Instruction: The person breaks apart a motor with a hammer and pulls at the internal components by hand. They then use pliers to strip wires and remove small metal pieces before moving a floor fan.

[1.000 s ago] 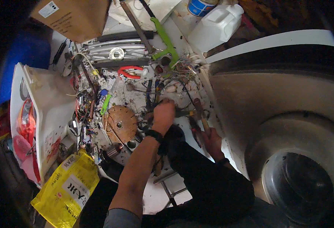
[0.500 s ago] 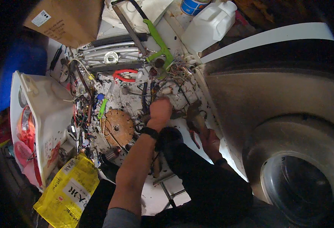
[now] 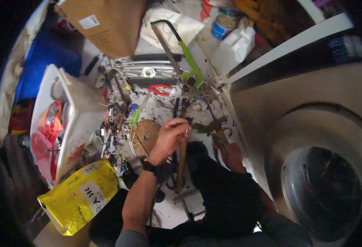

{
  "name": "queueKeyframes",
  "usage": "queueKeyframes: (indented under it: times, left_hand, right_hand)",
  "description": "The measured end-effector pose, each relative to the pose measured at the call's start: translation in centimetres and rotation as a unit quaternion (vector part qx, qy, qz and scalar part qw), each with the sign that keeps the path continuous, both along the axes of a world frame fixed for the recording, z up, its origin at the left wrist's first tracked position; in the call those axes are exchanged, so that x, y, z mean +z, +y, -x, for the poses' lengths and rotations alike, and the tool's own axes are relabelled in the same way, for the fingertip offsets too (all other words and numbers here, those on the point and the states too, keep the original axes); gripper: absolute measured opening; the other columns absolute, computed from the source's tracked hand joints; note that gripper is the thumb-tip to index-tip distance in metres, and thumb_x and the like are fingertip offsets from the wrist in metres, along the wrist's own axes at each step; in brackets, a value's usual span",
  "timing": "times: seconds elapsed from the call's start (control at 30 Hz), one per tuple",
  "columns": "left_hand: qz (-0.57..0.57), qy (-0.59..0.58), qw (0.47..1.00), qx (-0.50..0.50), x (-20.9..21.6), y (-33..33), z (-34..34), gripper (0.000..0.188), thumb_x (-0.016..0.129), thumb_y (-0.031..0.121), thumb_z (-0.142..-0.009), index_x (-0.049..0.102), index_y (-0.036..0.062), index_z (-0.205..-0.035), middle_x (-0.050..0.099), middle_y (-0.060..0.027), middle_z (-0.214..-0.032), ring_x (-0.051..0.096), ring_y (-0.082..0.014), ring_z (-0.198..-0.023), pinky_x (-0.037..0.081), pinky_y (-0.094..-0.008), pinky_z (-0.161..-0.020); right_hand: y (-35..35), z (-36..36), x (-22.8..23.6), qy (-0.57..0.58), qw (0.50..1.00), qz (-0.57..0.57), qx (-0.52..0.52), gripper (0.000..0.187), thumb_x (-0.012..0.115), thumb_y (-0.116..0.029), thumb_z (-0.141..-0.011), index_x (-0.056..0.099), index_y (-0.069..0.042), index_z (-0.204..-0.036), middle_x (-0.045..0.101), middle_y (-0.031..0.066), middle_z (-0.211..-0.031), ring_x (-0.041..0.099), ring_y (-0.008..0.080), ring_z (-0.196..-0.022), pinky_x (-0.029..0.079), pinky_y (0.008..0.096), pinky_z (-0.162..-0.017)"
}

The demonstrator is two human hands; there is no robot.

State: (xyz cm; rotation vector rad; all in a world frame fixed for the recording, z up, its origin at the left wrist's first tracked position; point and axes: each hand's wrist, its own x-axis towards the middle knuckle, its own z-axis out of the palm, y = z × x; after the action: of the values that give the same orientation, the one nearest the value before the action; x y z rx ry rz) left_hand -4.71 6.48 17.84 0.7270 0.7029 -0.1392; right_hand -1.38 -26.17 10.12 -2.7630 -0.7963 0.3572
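Observation:
My left hand [image 3: 173, 135], with a black band on its wrist, is raised over the middle of the littered floor. Its fingers are pinched together; whatever they hold is too small to name. Below it a wooden handle [image 3: 182, 164] stretches toward me. Over to the right, my right hand [image 3: 233, 157] grips the wooden handle of a hammer [image 3: 219, 126], its dark head pointing away from me. Dark red-handled pliers [image 3: 216, 147] show beside the hammer. A round, notched brown cutting disc [image 3: 148, 138] lies left of my left hand.
A green-handled hacksaw [image 3: 192, 66], red-handled pliers [image 3: 160, 90] and metal strips [image 3: 148, 68] lie farther off. At left are a white bin [image 3: 80, 103] and a yellow bag [image 3: 82, 197]. A front-loading washing machine [image 3: 288, 103] stands close on the right.
My left hand has turned so that its pinched fingers show. The whole view has shifted, bringing more of the far area into sight. My right hand keeps its grip on the hammer.

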Motion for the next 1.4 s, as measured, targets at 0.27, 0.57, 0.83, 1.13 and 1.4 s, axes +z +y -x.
queueKeyframes:
  times: [0.27,0.57,0.83,1.13,1.4]
  left_hand:
    - [-0.051,-0.171,0.984,0.015,17.9,3.5,5.0,0.011,0.07,0.001,-0.094,0.071,0.003,-0.105,0.074,-0.0094,-0.093,0.067,-0.0133,-0.074,0.052,-0.0252,-0.065]
    - [-0.128,-0.312,0.931,0.14,32.3,4.9,15.0,0.012,0.073,0.004,-0.093,0.071,0.0037,-0.104,0.076,-0.0126,-0.096,0.071,-0.0169,-0.078,0.056,-0.0256,-0.069]
    - [-0.089,-0.326,0.909,0.243,32.1,6.2,19.3,0.016,0.071,-0.001,-0.093,0.071,0.0024,-0.109,0.076,-0.014,-0.102,0.073,-0.0176,-0.086,0.057,-0.0257,-0.074]
    - [-0.067,-0.305,0.905,0.289,30.7,6.7,20.1,0.017,0.072,-0.002,-0.093,0.072,0.0018,-0.109,0.075,-0.0105,-0.097,0.067,-0.0115,-0.078,0.055,-0.0236,-0.073]
    - [-0.155,-0.253,0.898,0.325,30.7,5.1,20.0,0.017,0.072,-0.003,-0.093,0.072,-0.0006,-0.11,0.076,-0.014,-0.103,0.069,-0.0136,-0.084,0.056,-0.0258,-0.076]
  right_hand:
    - [12.9,-6.7,23.0,0.205,0.931,-0.242,0.181,0.025,0.072,-0.017,-0.093,0.07,-0.002,-0.113,0.068,0.0131,-0.097,0.07,0.0228,-0.085,0.055,0.037,-0.073]
    - [22.6,3.7,44.8,0.105,0.852,-0.36,0.367,0.033,0.083,-0.013,-0.085,0.07,-0.005,-0.114,0.068,0.0083,-0.097,0.069,0.0166,-0.077,0.056,0.0311,-0.066]
    - [27.0,9.5,43.4,-0.036,0.821,-0.453,0.345,0.029,0.08,-0.018,-0.086,0.068,-0.007,-0.109,0.068,0.01,-0.092,0.071,0.028,-0.079,0.057,0.0381,-0.067]
    - [28.5,10.7,42.1,-0.125,0.788,-0.5,0.336,0.02,0.079,-0.012,-0.086,0.069,-0.005,-0.101,0.073,0.0097,-0.092,0.072,0.026,-0.076,0.057,0.036,-0.064]
    - [28.2,10.9,40.3,-0.157,0.792,-0.497,0.318,0.014,0.076,-0.011,-0.088,0.068,-0.005,-0.098,0.069,0.0092,-0.082,0.068,0.0258,-0.066,0.054,0.0364,-0.056]
